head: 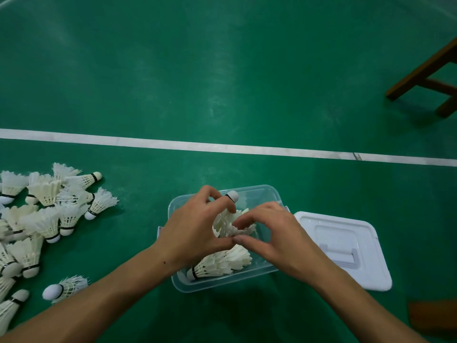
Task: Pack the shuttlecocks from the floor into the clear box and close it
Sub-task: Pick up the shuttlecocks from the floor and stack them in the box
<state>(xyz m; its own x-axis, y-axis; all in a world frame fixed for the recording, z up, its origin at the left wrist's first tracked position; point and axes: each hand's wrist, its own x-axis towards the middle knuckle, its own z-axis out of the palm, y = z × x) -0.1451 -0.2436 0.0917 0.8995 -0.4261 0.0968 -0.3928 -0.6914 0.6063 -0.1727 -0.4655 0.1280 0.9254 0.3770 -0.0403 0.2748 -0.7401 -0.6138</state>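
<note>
Mid-packing: both hands, left hand and right hand, curled around shuttlecocks over the clear box; next, more from the pile at nine o'clock.

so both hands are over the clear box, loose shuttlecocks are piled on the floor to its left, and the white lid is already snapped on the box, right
Not quite. In the head view the white lid lies flat on the floor to the right of the clear box, which is open. The rest holds: the left hand and right hand are over the box, and loose shuttlecocks are piled to its left.
</note>
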